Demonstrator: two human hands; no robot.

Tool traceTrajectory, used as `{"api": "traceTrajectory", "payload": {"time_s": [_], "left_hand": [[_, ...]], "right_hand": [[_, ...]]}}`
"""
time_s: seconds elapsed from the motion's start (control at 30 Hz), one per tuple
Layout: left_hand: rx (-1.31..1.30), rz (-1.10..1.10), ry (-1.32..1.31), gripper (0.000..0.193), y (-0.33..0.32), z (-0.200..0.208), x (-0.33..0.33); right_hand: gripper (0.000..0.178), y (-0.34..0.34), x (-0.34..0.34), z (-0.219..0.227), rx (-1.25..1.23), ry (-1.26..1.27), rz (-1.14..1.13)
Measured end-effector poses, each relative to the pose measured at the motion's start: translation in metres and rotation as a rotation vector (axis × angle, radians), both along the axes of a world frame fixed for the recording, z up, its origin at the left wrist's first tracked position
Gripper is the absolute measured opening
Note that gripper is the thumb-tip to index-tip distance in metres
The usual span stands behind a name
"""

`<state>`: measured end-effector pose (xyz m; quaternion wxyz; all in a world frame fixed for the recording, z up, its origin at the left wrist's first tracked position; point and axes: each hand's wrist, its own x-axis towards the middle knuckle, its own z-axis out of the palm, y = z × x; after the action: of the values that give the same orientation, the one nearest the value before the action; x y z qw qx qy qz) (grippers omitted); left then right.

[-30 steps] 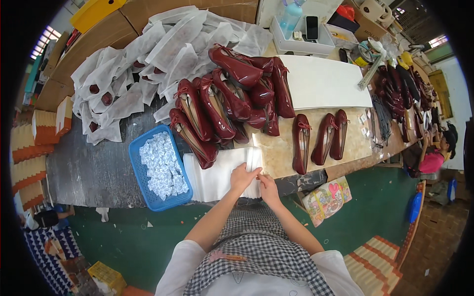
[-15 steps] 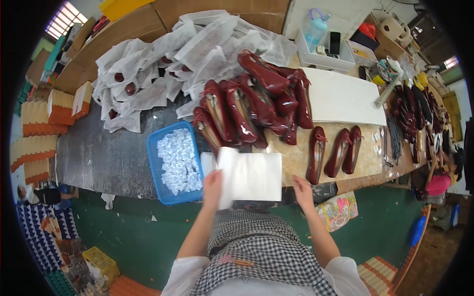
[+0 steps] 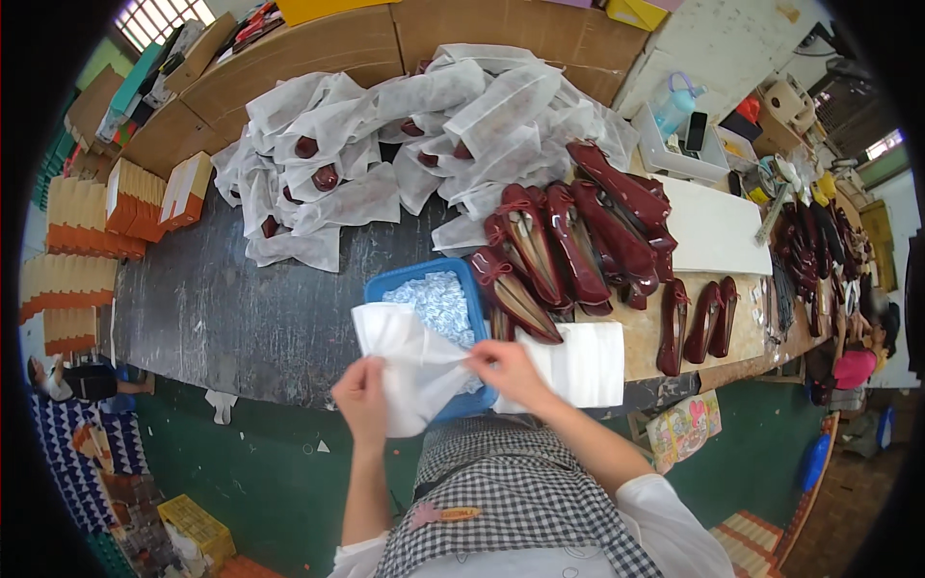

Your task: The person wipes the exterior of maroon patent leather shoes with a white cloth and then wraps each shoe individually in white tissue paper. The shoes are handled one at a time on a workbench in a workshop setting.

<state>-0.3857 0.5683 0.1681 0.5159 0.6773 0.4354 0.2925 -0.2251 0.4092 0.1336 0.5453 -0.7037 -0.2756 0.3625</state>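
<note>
A thin white fabric bag (image 3: 409,361) is stretched between my two hands, in front of the blue basket. My left hand (image 3: 362,390) pinches its left edge, and my right hand (image 3: 509,371) pinches its right edge. Behind it, the blue plastic basket (image 3: 374,289) holds many small clear packets (image 3: 438,301), partly hidden by the bag. To the right lies a stack of flat white bags (image 3: 583,364), its left end behind my right hand. Dark red patent flat shoes (image 3: 578,241) are heaped just beyond the stack.
White-bagged shoes (image 3: 337,144) are piled along the back. Three loose red shoes (image 3: 706,323) lie at right, before a white board (image 3: 718,223). A white bin (image 3: 689,154) holds a bottle and phone. Orange-and-cream boxes (image 3: 82,236) are stacked at far left.
My left hand has lifted a white bag off the stack and carried it left over the basket. My right hand has come across and gripped it too. The whole view has shifted.
</note>
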Motion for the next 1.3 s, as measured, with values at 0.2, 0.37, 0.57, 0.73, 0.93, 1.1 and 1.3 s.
{"api": "traceTrajectory", "payload": {"time_s": [0.2, 0.37, 0.57, 0.73, 0.93, 1.1, 1.3], "left_hand": [[0.432, -0.352, 0.141, 0.011, 0.033, 0.007, 0.021], [0.499, -0.375, 0.229, 0.016, 0.048, -0.017, 0.046], [0.515, -0.432, 0.27, 0.019, 0.039, -0.016, 0.049], [0.236, -0.358, 0.021, 0.005, -0.025, 0.061, 0.015], [0.162, 0.151, -0.069, 0.024, 0.047, 0.058, -0.029], [-0.087, 0.1, -0.084, 0.019, 0.039, 0.015, -0.016], [0.249, -0.238, 0.108, 0.011, 0.03, 0.007, 0.018]], "right_hand": [[0.068, -0.019, 0.114, -0.039, -0.679, -1.041, -0.157], [0.052, -0.025, 0.12, -0.002, -0.075, -0.059, -0.078], [0.042, -0.043, 0.035, 0.131, -0.291, -0.598, 0.501], [0.029, 0.057, 0.018, 0.041, -0.037, 0.433, 0.286], [0.031, 0.141, -0.035, 0.071, 0.21, 0.251, 0.596], [0.017, 0.049, 0.01, 0.008, 0.043, -0.127, 0.136], [0.041, -0.056, 0.059, -0.087, -0.474, -0.696, -0.11]]}}
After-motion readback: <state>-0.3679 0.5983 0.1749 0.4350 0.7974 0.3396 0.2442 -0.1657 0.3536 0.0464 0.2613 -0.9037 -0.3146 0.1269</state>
